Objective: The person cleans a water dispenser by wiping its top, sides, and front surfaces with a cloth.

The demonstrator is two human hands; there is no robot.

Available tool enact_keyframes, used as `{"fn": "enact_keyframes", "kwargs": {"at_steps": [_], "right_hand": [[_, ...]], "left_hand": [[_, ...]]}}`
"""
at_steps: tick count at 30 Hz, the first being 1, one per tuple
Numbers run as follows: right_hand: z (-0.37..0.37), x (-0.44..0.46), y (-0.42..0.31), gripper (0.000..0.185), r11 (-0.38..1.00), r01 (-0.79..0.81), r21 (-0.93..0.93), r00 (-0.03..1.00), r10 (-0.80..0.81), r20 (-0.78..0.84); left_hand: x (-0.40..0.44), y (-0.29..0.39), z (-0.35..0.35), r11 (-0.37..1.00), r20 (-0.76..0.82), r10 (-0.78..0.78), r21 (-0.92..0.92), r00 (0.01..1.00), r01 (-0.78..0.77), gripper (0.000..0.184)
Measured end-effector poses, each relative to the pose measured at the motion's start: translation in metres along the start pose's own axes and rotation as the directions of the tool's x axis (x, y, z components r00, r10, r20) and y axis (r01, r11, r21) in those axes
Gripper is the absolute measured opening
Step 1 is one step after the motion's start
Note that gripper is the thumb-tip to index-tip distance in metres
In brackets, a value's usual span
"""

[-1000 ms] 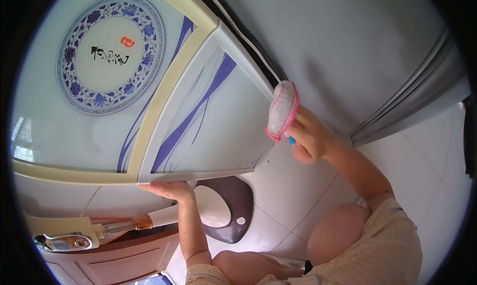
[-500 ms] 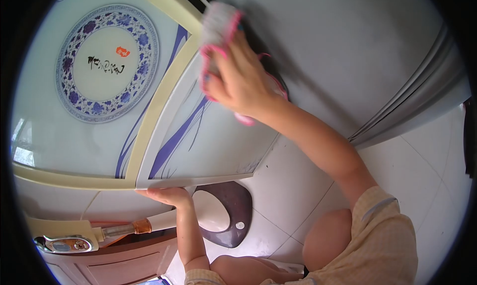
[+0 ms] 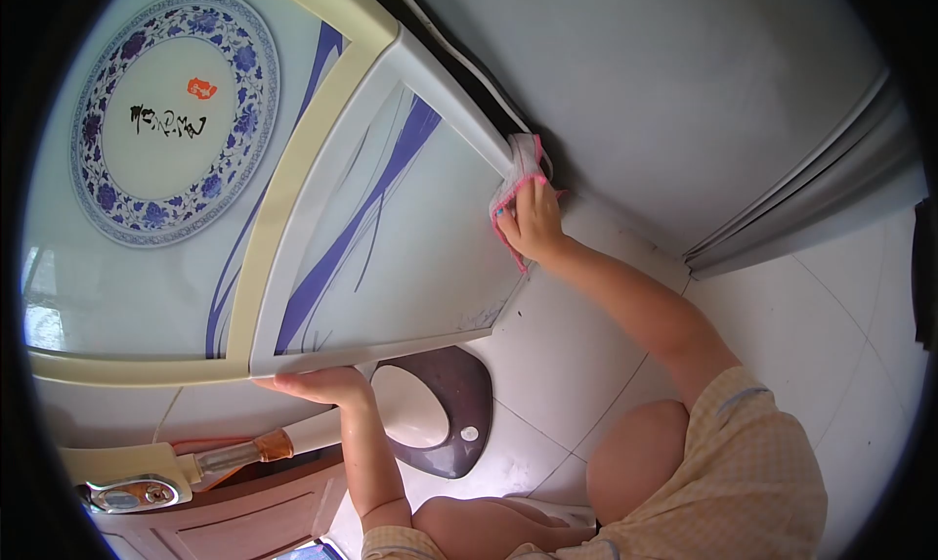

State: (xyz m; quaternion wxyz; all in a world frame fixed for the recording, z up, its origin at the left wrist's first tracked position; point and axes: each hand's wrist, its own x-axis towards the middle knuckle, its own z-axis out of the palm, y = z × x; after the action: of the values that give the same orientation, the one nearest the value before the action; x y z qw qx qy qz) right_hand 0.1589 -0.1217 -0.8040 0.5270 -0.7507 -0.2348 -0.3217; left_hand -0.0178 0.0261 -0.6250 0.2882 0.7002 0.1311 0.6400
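My right hand [image 3: 534, 223] is closed on a grey cloth with pink edging [image 3: 519, 169], pressed around the right-hand edge of a white-framed glass panel [image 3: 440, 228]. Purple-blue streaks decorate this panel. My left hand [image 3: 327, 386] lies with its fingers stretched along the panel's lower edge and touches the frame near its corner. Joined to the panel is a larger cream-framed glass panel [image 3: 117, 286], which carries a blue-and-white plate design with dark characters and a red mark.
A grey appliance side [image 3: 664, 91] stands at the right, with a white cable [image 3: 459, 57] in the gap. Below are a floor-standing device with a dark base [image 3: 464, 418] and control head [image 3: 137, 494], a brown cabinet [image 3: 234, 531] and pale floor tiles [image 3: 576, 335].
My right hand has moved the cloth down and right along the panel's edge, from the upper corner toward the far end. My left hand stays at the lower edge; the view has shifted slightly.
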Motion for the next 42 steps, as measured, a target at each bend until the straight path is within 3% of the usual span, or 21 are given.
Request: {"fn": "enact_keyframes", "kwargs": {"at_steps": [1, 5, 10, 14, 19, 22, 23, 25, 27, 29, 30, 31, 32, 33, 34, 35, 37, 38, 40, 41, 42], "right_hand": [[-0.007, 0.011, -0.012, 0.032, 0.994, -0.075, 0.078, 0.997, 0.074, 0.01], [-0.009, 0.114, -0.087, 0.055, 0.985, 0.17, -0.034, 0.945, -0.173, -0.277], [-0.015, 0.15, -0.113, 0.048, 0.962, 0.271, 0.013, 0.876, -0.241, -0.418], [0.007, 0.071, -0.055, 0.039, 0.991, 0.125, -0.043, 0.962, -0.132, -0.238], [0.009, -0.033, 0.017, 0.036, 0.987, -0.164, 0.0, 0.986, 0.164, 0.031], [-0.02, -0.045, 0.032, 0.038, 0.967, -0.234, 0.1, 0.959, 0.212, 0.188], [-0.028, -0.043, 0.038, 0.044, 0.908, -0.33, 0.257, 0.926, 0.259, 0.275], [-0.046, -0.03, 0.026, 0.051, 0.814, -0.426, 0.395, 0.884, 0.281, 0.374], [-0.077, -0.017, 0.001, 0.067, 0.491, -0.414, 0.766, 0.91, 0.259, 0.325], [-0.096, 0.001, -0.012, 0.069, 0.423, -0.434, 0.795, 0.899, 0.148, 0.412], [-0.107, 0.015, -0.029, 0.068, 0.223, -0.513, 0.829, 0.857, 0.178, 0.483], [-0.115, 0.026, -0.043, 0.067, 0.012, -0.569, 0.822, 0.808, 0.193, 0.557], [-0.121, 0.033, -0.053, 0.067, 0.011, -0.58, 0.815, 0.801, 0.191, 0.568], [-0.126, 0.041, -0.061, 0.06, -0.099, -0.602, 0.792, 0.779, 0.146, 0.61], [-0.128, 0.044, -0.065, 0.054, -0.207, -0.619, 0.758, 0.758, 0.096, 0.645], [-0.13, 0.044, -0.067, 0.054, -0.208, -0.624, 0.753, 0.754, 0.093, 0.651], [-0.134, 0.042, -0.069, 0.042, -0.348, -0.695, 0.628, 0.646, 0.081, 0.759], [-0.135, 0.044, -0.07, 0.042, -0.35, -0.697, 0.626, 0.644, 0.081, 0.761], [-0.139, 0.049, -0.071, 0.033, -0.193, -0.785, 0.588, 0.583, 0.089, 0.808], [-0.142, 0.051, -0.068, 0.033, -0.195, -0.786, 0.586, 0.581, 0.091, 0.809], [-0.146, 0.055, -0.062, 0.031, 0.014, -0.819, 0.573, 0.571, 0.107, 0.814]], "left_hand": [[0.0, 0.001, 0.001, 1.0, -0.014, -0.011, 0.018, 1.0, 0.012, 0.068], [0.001, -0.002, 0.001, 1.0, -0.055, -0.024, 0.007, 0.998, 0.024, 0.067], [0.003, 0.004, 0.002, 1.0, 0.007, 0.004, 0.012, 1.0, -0.004, 0.066], [0.001, 0.009, 0.007, 0.999, -0.024, -0.032, -0.007, 0.999, 0.032, 0.066], [0.0, 0.009, 0.005, 0.998, 0.015, -0.02, 0.053, 1.0, 0.019, 0.068], [0.004, 0.003, -0.007, 0.999, 0.086, 0.038, 0.035, 0.996, -0.041, 0.067], [0.008, 0.006, -0.009, 0.998, 0.08, 0.042, 0.033, 0.996, -0.045, 0.067], [0.015, 0.017, -0.011, 0.924, 0.064, 0.344, 0.155, 0.937, -0.35, 0.067], [0.026, 0.027, -0.024, 0.717, 0.088, 0.67, 0.18, 0.737, -0.674, 0.068], [0.008, 0.045, -0.013, 0.681, 0.141, 0.732, -0.131, 0.666, -0.721, 0.048], [-0.002, 0.032, -0.017, 0.696, 0.234, 0.711, -0.365, 0.663, -0.618, 0.045], [-0.017, 0.045, -0.009, 0.789, 0.46, 0.596, -0.486, 0.658, -0.375, 0.037], [-0.034, 0.05, -0.001, 0.89, 0.674, 0.361, -0.456, 0.645, -0.021, 0.038], [-0.048, 0.056, 0.012, 0.931, 0.779, 0.173, -0.329, 0.603, 0.157, 0.043], [-0.059, 0.053, 0.023, 0.933, 0.84, 0.017, -0.209, 0.542, 0.295, 0.048], [-0.065, 0.052, 0.03, 0.896, 0.866, -0.097, -0.139, 0.491, 0.422, 0.053], [-0.071, 0.051, 0.043, 0.84, 0.846, -0.19, -0.122, 0.498, 0.528, 0.044], [-0.069, 0.045, 0.045, 0.84, 0.846, -0.193, -0.119, 0.497, 0.529, 0.044], [-0.061, 0.033, 0.046, 0.507, 0.958, -0.284, 0.111, 0.044, 0.855, 0.026], [-0.062, 0.033, 0.044, 0.505, 0.957, -0.287, 0.114, 0.042, 0.856, 0.026], [-0.059, 0.039, 0.045, 0.408, 0.933, -0.356, 0.2, -0.046, 0.891, 0.017]]}}
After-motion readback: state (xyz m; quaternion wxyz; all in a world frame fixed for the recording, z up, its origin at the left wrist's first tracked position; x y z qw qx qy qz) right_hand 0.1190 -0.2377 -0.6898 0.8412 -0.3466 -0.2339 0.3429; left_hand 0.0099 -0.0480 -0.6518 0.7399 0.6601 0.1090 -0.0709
